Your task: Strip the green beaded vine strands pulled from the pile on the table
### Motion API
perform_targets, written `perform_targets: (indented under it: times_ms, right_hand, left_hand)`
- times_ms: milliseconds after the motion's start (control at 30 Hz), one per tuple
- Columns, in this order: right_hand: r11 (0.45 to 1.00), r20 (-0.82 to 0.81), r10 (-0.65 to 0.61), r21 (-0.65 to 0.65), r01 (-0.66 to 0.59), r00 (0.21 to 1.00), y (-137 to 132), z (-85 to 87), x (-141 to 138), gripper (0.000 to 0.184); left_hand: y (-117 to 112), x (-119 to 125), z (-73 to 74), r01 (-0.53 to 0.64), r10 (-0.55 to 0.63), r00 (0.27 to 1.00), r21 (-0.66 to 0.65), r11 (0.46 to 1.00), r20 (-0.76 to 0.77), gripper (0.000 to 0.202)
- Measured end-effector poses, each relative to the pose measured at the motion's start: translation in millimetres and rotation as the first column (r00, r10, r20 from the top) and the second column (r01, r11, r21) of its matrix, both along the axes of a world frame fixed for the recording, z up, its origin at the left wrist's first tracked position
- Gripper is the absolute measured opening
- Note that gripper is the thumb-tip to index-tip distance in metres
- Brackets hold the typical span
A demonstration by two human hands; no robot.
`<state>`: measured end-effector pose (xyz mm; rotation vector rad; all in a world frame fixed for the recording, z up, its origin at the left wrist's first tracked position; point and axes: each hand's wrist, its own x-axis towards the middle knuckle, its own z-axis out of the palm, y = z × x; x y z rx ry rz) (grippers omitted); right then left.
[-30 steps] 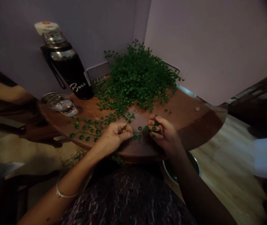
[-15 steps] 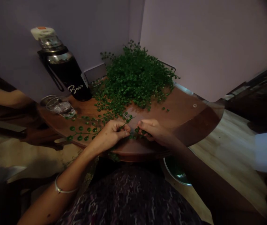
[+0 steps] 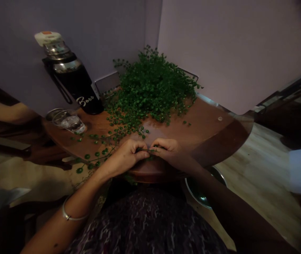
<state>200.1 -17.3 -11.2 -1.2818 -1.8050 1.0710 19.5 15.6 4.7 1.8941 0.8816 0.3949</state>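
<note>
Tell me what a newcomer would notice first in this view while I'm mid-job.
The eye goes first to the dense mound of small round-leaved green sprigs heaped at the back of the wooden table. At the table's near edge, the left hand and right hand pinch a thin sprig between them. Back left, a black flask lettered "Boss" stands out.

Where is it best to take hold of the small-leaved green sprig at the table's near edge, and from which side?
Pinch its thin stem from above, coming from the near side, probably: the small round leaves stand apart along the sprig, leaving bare stem between them, as where the left hand and right hand meet.
</note>
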Motion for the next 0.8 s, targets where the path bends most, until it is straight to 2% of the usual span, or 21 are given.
perform_targets:
  times_ms: [100, 233, 300, 367, 433, 500, 567, 633, 733, 800]
  right_hand:
    - [0.997, -0.01, -0.076, 0.012, 0.076, 0.997, -2.8, -2.8, -4.7, 0.018]
    - [0.972, -0.205, -0.204, -0.156, 0.174, 0.957, -1.8, -5.0, -8.7, 0.018]
    - [0.924, -0.335, -0.353, -0.274, 0.268, 0.874, 2.3, -4.8, -3.0, 0.017]
    - [0.862, -0.463, -0.497, -0.362, 0.355, 0.734, 7.4, -2.8, 9.5, 0.017]
    - [0.827, -0.555, -0.562, -0.379, 0.416, 0.613, 11.1, 0.5, 24.5, 0.019]
    - [0.821, -0.6, -0.569, -0.37, 0.435, 0.562, 12.1, 3.3, 35.4, 0.02]
    - [0.822, -0.622, -0.569, -0.426, 0.377, 0.538, 10.6, 4.3, 38.2, 0.018]
    - [0.824, -0.646, -0.552, -0.518, 0.227, 0.527, 7.7, 3.3, 33.8, 0.015]
    - [0.799, -0.675, -0.506, -0.602, -0.004, 0.536, 3.3, 0.2, 21.3, 0.019]
    - [0.787, -0.667, -0.481, -0.615, -0.056, 0.569, 1.5, -1.9, 13.2, 0.021]
  left_hand:
    - [-2.6, 0.4, 2.3, -0.001, 0.004, 0.998, 0.052, 0.999, -0.061, 0.016]
    - [-9.7, 1.9, 11.6, -0.02, 0.031, 0.994, 0.101, 0.995, -0.101, 0.016]
    - [-13.5, -0.2, 15.3, 0.011, -0.004, 0.995, 0.068, 0.998, -0.101, 0.017]
    - [-15.7, -5.6, 16.8, 0.033, -0.031, 0.996, 0.019, 0.999, -0.086, 0.017]
    - [-14.9, -12.6, 16.3, -0.022, 0.021, 0.998, -0.012, 1.0, -0.056, 0.018]
    - [-11.6, -18.3, 14.2, -0.109, 0.108, 0.994, -0.032, 0.994, -0.03, 0.019]
    - [-7.4, -20.0, 11.5, -0.162, 0.161, 0.987, -0.06, 0.985, -0.026, 0.021]
    - [-4.0, -17.7, 8.8, -0.174, 0.171, 0.985, -0.101, 0.98, -0.033, 0.022]
    - [-1.3, -11.2, 5.0, -0.151, 0.15, 0.988, -0.148, 0.977, -0.024, 0.023]
    - [-0.5, -8.0, 2.8, -0.123, 0.122, 0.992, -0.161, 0.979, -0.018, 0.022]
